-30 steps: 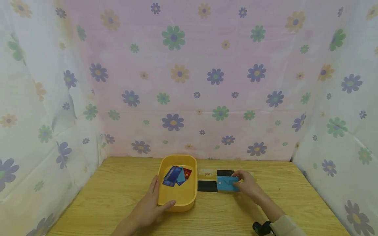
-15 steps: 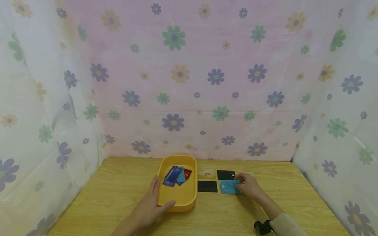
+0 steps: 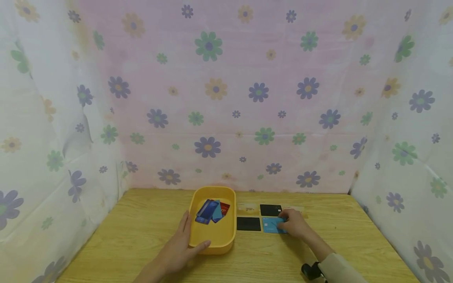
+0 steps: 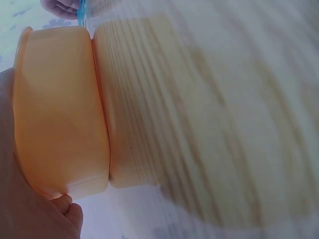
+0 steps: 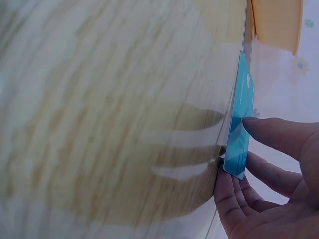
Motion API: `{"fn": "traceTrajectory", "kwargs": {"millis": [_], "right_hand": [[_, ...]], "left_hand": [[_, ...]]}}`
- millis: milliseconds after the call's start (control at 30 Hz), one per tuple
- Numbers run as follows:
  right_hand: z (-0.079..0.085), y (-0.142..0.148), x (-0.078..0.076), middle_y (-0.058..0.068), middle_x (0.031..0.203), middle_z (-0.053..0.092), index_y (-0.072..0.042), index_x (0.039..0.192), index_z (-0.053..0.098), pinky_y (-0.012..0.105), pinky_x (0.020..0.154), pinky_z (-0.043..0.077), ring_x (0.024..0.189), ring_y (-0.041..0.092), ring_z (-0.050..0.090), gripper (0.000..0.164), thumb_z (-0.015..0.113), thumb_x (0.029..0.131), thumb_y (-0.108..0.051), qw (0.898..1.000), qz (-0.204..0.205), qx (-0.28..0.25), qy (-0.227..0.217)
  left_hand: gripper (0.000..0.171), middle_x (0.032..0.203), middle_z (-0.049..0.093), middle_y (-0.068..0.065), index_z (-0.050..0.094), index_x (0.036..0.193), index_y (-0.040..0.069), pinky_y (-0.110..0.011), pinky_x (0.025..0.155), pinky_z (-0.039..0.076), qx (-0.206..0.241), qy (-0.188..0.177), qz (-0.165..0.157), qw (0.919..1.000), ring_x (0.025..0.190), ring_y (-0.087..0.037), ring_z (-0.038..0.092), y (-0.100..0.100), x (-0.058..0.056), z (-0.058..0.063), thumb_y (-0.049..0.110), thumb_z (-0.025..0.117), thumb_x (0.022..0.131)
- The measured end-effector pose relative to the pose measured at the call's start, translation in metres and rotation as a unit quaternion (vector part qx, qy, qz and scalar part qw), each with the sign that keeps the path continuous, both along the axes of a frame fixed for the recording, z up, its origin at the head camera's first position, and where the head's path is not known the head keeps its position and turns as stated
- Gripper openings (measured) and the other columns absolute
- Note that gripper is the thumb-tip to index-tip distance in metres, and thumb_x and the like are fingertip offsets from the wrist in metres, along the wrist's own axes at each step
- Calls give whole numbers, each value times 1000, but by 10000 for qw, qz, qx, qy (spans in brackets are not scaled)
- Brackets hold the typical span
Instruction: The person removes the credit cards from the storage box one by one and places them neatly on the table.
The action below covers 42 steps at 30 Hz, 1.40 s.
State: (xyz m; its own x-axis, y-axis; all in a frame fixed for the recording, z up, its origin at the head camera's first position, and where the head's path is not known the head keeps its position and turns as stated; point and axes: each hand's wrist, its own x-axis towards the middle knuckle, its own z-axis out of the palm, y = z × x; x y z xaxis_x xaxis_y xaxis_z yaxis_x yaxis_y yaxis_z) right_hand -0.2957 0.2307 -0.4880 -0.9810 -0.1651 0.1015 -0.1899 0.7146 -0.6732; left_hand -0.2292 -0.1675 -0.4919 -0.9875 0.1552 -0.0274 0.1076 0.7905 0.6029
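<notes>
My right hand (image 3: 295, 224) pinches the right end of a light blue card (image 3: 271, 225), low over the table. In the right wrist view the thumb lies on the face of the blue card (image 5: 242, 102), with the fingers around its near end. My left hand (image 3: 178, 245) holds the near left corner of a yellow plastic bin (image 3: 229, 247), its thumb along the front rim and its fingers at the left wall. Inside the bin lie several overlapping cards, including dark blue cards (image 3: 206, 210) and a red card (image 3: 224, 207).
Right of the bin, a black card (image 3: 249, 224) lies left of the blue one. Behind are a pale gold card (image 3: 247, 208), another black card (image 3: 270, 210) and a pale card (image 3: 298, 209) partly behind the right hand. Flowered cloth (image 3: 226, 98) encloses the wooden table (image 3: 339, 236).
The light blue card has come down toward the front, first slightly right, then slightly left, uncovering the back black card. The left hand and bin stay in place.
</notes>
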Motion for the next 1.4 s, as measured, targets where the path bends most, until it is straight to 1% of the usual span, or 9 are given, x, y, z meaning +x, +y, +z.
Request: {"fn": "traceTrajectory", "kwargs": {"millis": [233,533,733,967,1167,1400], "right_hand": [[-2,-2,-3,19,107,70,10,109,70,52,83,55,97,34,66,29,79,83,0,10000,-40,58,-26],[1,-6,-3,21,108,70,11,106,70,54,86,55,99,38,66,30,80,81,-1,9997,-69,235,39],[2,-8,-2,22,107,70,9,103,71,56,87,54,99,39,66,27,81,79,0,9995,-70,288,104],[2,-8,-1,22,105,70,8,100,71,54,84,55,97,38,65,24,80,80,2,9995,-17,248,184],[1,-8,-1,22,103,70,8,100,70,55,84,55,96,39,65,23,80,80,2,9993,39,242,281],[-1,-6,-1,22,108,69,7,102,71,52,83,55,98,38,65,22,79,82,3,9998,53,68,163]], "left_hand": [[123,171,-4,-18,1,164,1,-62,113,35,42,34,-48,10000,147,-46,32,1,1,1,80,56,86],[123,171,-4,-19,1,163,1,-62,114,35,7,85,-61,9999,148,-45,30,1,1,2,80,56,87],[125,171,-4,-19,1,163,0,-61,114,35,4,99,-59,9999,149,-45,29,1,1,1,81,56,86],[125,171,-5,-19,0,163,1,-61,115,34,15,56,-40,10000,150,-45,27,1,1,0,81,56,86],[124,171,-5,-19,0,163,1,-60,115,33,-3,117,-44,9999,150,-45,26,1,1,-1,81,55,86],[122,171,-6,-17,-2,164,3,-61,115,34,77,130,-93,9998,150,-45,26,0,2,0,79,55,88]]}}
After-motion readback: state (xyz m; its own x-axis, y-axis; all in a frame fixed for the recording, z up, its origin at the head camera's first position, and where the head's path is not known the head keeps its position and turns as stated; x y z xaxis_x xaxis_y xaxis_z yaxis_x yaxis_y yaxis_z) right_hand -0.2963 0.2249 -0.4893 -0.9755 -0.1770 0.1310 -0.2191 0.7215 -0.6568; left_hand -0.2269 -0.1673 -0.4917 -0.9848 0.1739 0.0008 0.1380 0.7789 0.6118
